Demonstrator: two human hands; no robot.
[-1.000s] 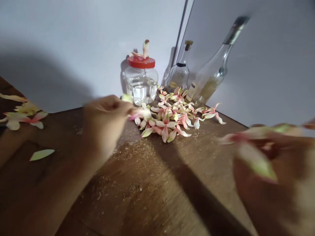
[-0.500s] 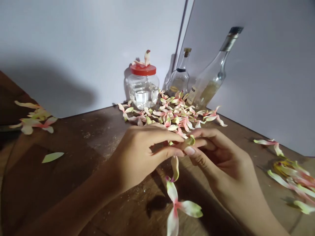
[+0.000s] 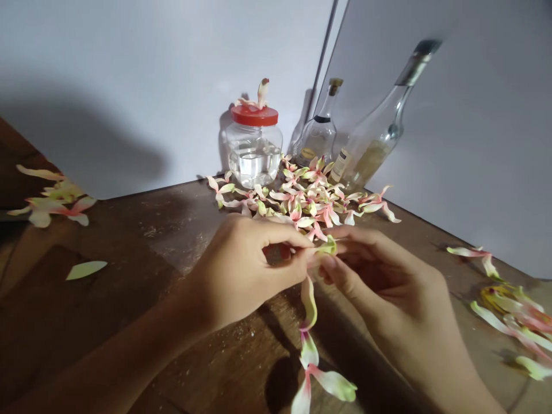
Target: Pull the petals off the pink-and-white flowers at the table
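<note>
Left grip: your left hand (image 3: 248, 267) is pinched thumb to forefinger on the upper end of the petal strand (image 3: 309, 302), just left of the middle of the view.
Right grip: your right hand (image 3: 397, 287) comes in from the other side, thumb and fingers closed on the same upper end; your two sets of fingertips nearly meet.
Strand: a pale green curled tip (image 3: 329, 245) pokes up between your fingers; below them a petal hangs down to a pink-and-white three-armed piece at the bottom edge. Your fingers hide how the top joins.
Worktop: the brown surface (image 3: 207, 368) under your hands is strewn with pale flecks.
Heap: just beyond your fingers lies a pile of pink, white and green petals (image 3: 297, 198).
Right side: a loose petal cluster (image 3: 509, 325) and, behind it, a small petal piece (image 3: 476, 252).
Left side: one pale green petal (image 3: 86, 270), with another cluster (image 3: 60, 204) farther out.
Jar: behind the heap stands a clear jar (image 3: 254, 158), its red lid (image 3: 254, 118) topped by a petal piece (image 3: 262, 95).
Bottles: right of the jar, a corked bottle (image 3: 317, 138) and a taller bottle (image 3: 375, 146), which looks slanted.
Walls: pale walls (image 3: 129, 63) close off the back.
</note>
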